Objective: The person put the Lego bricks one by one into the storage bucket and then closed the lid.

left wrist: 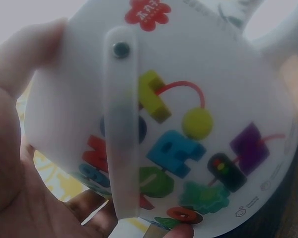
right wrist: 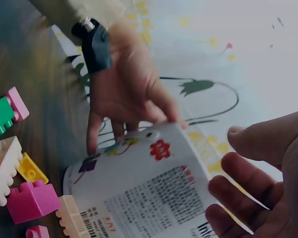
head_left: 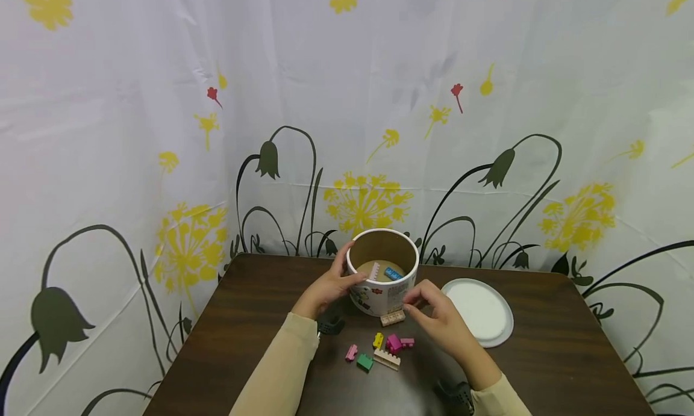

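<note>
At the left, a white bucket [head_left: 360, 298] is gripped at its rim and side by the left hand [head_left: 325, 289], its fingers being spread and bent around the wall. Inside it, to the right of those fingers, a pale pink brick [head_left: 374, 271] is seen, followed by a blue brick [head_left: 393, 274]. Nearer the person than both sets of fingers, loose bricks are scattered on the dark tabletop [head_left: 569, 350]: a pink brick [head_left: 351, 353], a green brick [head_left: 364, 362], a yellow brick [head_left: 378, 341] and a cream brick [head_left: 387, 360]. Just beside the bucket's base, a peach brick [head_left: 393, 318] is placed below and to the left of the right fingertips, its long axis running roughly crosswise; whether the bucket is touched by it cannot be told. The right hand is judged the nearer to it, with only a short reach down and leftward needed. Farther toward the person, a magenta brick [head_left: 393, 344] is met, then a small pink piece [head_left: 407, 342]. By the bucket's right side, the right hand [head_left: 441, 316] is held with fingers loosely bent, thumb apart, and nothing seen between them. To the right of those fingers, a round white lid [head_left: 477, 310] is laid flat
</note>
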The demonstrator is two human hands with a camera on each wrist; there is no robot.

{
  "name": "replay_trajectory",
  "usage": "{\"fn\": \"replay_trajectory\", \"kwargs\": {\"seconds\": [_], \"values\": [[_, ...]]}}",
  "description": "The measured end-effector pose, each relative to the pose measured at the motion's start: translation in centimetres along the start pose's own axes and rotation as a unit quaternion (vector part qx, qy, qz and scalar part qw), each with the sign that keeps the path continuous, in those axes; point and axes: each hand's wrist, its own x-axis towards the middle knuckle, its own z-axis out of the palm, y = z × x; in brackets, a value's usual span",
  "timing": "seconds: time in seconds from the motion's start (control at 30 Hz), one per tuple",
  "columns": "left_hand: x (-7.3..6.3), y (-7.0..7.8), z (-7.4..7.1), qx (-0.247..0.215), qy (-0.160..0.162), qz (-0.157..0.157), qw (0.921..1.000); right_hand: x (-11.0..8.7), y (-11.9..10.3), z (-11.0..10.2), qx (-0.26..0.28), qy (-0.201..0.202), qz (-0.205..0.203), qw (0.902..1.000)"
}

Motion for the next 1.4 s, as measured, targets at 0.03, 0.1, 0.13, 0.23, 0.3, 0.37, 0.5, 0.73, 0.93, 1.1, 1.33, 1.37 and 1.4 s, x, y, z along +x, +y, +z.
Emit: {"fn": "replay_trajectory", "kwargs": {"seconds": [0.03,0.1,0.13,0.23,0.3,0.37,0.5,0.73,0.93,1.1,1.33,1.37,1.4], "values": [[0.0,0.0,0.0,0.001,0.002,0.000,1.0000,-0.3,-0.2,0.0,-0.002,-0.004,-0.004,1.0000],[-0.1,0.1,0.0,0.002,0.005,0.001,1.0000,-0.9,-0.6,0.0,0.002,-0.011,-0.011,0.9999],[-0.1,0.1,0.1,0.003,0.006,0.001,1.0000,-1.2,-0.6,0.0,0.005,-0.015,-0.012,0.9998],[-0.2,0.1,0.1,0.004,0.005,-0.001,1.0000,-2.3,-0.4,0.4,0.011,-0.029,-0.004,0.9995],[-0.2,0.2,0.1,0.004,0.003,-0.002,1.0000,-2.8,0.1,0.8,0.009,-0.037,0.000,0.9993],[-0.2,0.2,0.1,0.002,0.003,-0.003,1.0000,-3.1,0.8,1.2,0.002,-0.038,0.001,0.9993],[0.1,0.2,0.1,-0.001,0.008,-0.004,1.0000,-3.3,2.2,2.0,0.011,-0.020,-0.003,0.9997],[-0.1,0.1,0.4,-0.001,0.005,-0.012,0.9999,-4.2,4.7,3.8,0.027,0.019,-0.035,0.9988],[-0.3,0.3,0.2,0.007,0.011,-0.011,0.9999,-4.4,5.9,4.4,0.044,0.004,-0.042,0.9981],[-0.2,0.2,0.0,0.005,0.009,-0.004,0.9999,-4.7,7.2,4.9,0.105,-0.047,0.003,0.9934],[-0.1,-0.1,0.1,-0.002,0.007,-0.004,1.0000,-4.8,7.9,5.0,0.142,-0.083,0.063,0.9843],[-0.1,-0.1,0.1,-0.003,0.007,-0.004,1.0000,-4.8,7.9,5.0,0.133,-0.088,0.066,0.9849],[-0.1,0.0,0.1,-0.004,0.006,-0.003,1.0000,-4.8,8.0,5.0,0.123,-0.093,0.064,0.9860]]}}
